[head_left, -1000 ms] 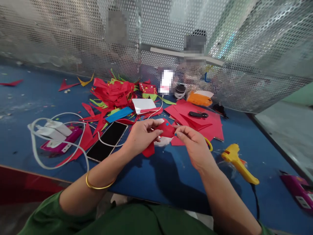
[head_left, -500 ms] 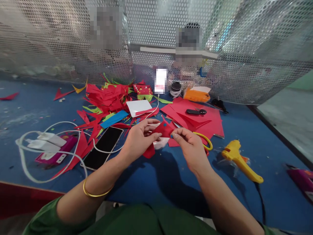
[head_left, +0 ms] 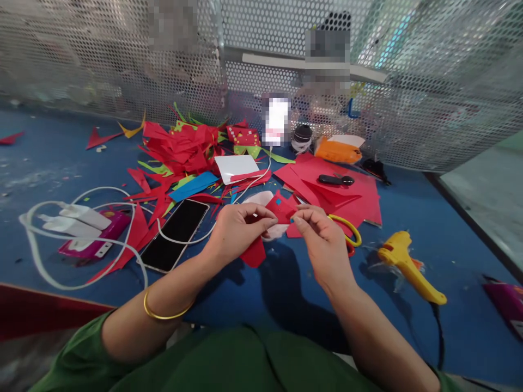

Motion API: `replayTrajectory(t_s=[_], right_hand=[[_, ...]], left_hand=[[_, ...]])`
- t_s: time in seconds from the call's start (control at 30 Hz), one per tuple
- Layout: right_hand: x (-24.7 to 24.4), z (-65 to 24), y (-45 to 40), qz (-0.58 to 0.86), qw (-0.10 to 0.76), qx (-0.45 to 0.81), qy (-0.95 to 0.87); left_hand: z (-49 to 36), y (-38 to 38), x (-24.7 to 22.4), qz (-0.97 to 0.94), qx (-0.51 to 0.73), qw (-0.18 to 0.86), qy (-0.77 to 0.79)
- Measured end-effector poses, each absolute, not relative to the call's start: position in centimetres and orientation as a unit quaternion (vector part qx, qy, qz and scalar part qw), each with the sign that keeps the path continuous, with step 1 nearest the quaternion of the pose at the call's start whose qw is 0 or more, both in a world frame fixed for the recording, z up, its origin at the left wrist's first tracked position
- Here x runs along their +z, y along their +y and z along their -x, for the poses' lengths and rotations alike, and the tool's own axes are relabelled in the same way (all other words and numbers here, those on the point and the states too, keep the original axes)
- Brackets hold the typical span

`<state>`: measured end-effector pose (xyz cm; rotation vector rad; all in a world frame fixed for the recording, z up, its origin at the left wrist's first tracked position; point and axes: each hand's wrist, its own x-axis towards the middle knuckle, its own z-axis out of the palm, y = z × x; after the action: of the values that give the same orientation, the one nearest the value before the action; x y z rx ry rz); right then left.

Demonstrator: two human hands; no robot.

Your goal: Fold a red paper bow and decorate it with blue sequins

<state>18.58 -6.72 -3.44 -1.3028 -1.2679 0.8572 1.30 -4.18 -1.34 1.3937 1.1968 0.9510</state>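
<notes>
Between my hands is a piece of red paper (head_left: 281,209) with a small blue square stuck on it. My left hand (head_left: 241,228) pinches its left side between thumb and fingers, and a red flap (head_left: 254,252) hangs below. In my right hand (head_left: 321,231), thumb and forefinger close on a small blue paper piece (head_left: 292,220) at the red paper's right edge. Scissors with a yellow handle (head_left: 349,227) lie partly hidden behind my right hand. A whitish sheet (head_left: 274,233) shows beneath the red paper.
A yellow glue gun (head_left: 411,267) lies at right. Red sheets (head_left: 368,190) hold a black gadget (head_left: 335,180). At left are a dark phone (head_left: 180,231), white cables and chargers (head_left: 77,220), and a red scrap heap (head_left: 180,147). A perforated metal screen (head_left: 261,32) stands behind, with people beyond it.
The view has tilted down and shifted slightly, so things sit higher in it. My left hand's fingers have curled in more on the red paper. My right hand keeps its pinch.
</notes>
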Motion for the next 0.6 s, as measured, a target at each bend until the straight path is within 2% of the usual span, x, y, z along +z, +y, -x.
replayTrajectory(t_s=[0.2, 0.6], right_hand=[[-2.91, -17.81, -7.39, 0.571, 0.521, 0.239, -0.587], [-3.73, -17.8, -7.6, 0.525, 0.507, 0.114, -0.675]], left_hand=[[-1.52, -4.14, -1.88, -0.588, 0.389, 0.516, 0.486], [-1.35, -4.25, -2.03, -0.615, 0.38, 0.51, 0.467]])
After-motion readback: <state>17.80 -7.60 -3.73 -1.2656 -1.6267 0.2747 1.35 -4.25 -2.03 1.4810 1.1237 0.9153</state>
